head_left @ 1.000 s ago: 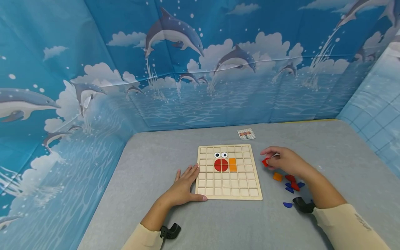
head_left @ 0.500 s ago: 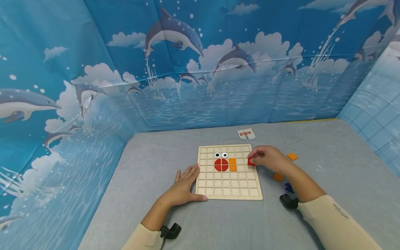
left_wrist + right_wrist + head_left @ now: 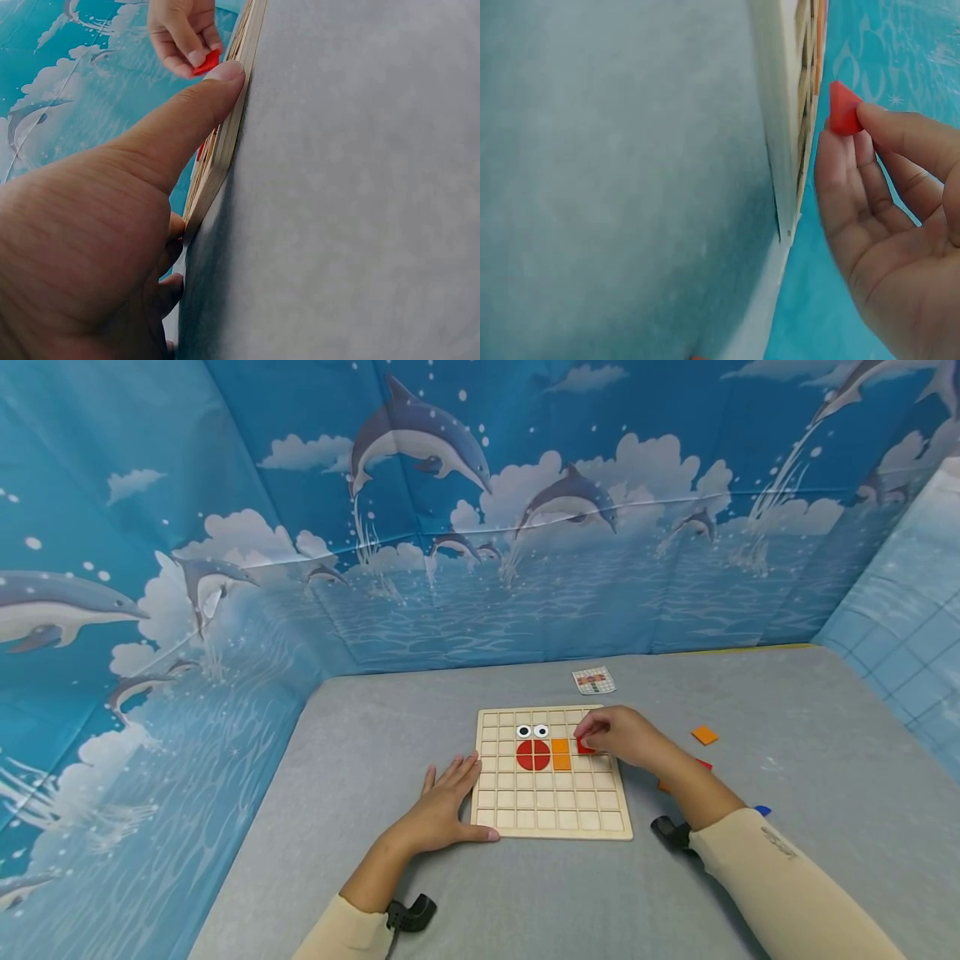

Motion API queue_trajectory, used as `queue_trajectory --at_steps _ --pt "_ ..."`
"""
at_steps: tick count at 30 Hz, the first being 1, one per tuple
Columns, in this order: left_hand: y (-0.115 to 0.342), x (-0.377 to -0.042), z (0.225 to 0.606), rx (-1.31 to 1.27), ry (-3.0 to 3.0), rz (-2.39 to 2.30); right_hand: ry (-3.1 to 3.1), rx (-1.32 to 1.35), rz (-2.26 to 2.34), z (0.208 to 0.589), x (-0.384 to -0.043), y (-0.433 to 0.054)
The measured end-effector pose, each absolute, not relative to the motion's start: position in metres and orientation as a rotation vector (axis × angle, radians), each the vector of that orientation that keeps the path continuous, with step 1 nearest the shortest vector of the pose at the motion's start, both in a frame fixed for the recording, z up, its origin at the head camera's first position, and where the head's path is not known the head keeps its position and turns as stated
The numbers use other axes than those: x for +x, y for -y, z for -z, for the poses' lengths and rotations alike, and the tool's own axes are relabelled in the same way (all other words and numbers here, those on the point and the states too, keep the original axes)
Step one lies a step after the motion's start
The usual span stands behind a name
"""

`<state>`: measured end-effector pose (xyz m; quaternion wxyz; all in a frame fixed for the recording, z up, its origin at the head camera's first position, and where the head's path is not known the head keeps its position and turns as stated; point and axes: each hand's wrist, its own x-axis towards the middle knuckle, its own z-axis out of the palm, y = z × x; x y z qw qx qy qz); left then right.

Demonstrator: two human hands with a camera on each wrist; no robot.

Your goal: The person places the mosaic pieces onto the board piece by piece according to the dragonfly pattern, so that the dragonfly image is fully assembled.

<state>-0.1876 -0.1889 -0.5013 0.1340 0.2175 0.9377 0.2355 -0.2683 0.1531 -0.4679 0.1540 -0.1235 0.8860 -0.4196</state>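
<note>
My right hand (image 3: 618, 737) pinches a small red tile (image 3: 844, 110) between thumb and fingertips. In the head view it is over the right part of the wooden grid board (image 3: 525, 820), two columns right of the orange tiles (image 3: 561, 755). A red disc made of quarter tiles (image 3: 533, 756) sits to the left of the orange ones, and a pair of eye tiles (image 3: 532, 732) lies above it. At the board's near left corner rests my left hand (image 3: 438, 814), fingers spread along the left side. Its thumb (image 3: 195, 105) lies against the near edge.
A small printed pattern card (image 3: 593, 680) lies behind the board. To the right is a loose orange tile (image 3: 704, 735); a red piece (image 3: 703, 764) and a blue piece (image 3: 762, 811) peek out around the right forearm, which hides other pieces. A dolphin-print curtain (image 3: 480, 568) borders the table.
My right hand has carried the red tile leftward from beside the loose pieces to over the board, uncovering an orange tile on the table. The left hand has stayed in place.
</note>
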Motion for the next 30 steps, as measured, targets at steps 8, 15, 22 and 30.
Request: queue_trajectory --at_steps 8,15,22,30 --pt "0.1882 -0.1877 0.5018 0.642 -2.732 -0.670 -2.554 -0.369 1.195 0.4710 -0.2745 -0.1458" --pt "0.1884 -0.1881 0.5026 0.638 -2.734 -0.665 -2.552 -0.373 1.187 0.4731 -0.2773 -0.1440" --pt "0.1888 -0.1886 0.5031 0.633 -2.735 -0.663 -2.545 -0.368 1.179 0.4734 -0.2760 -0.1441" --pt "0.1885 -0.1884 0.5024 0.637 -2.731 -0.668 -2.547 -0.359 1.166 0.4762 -0.2755 -0.1446"
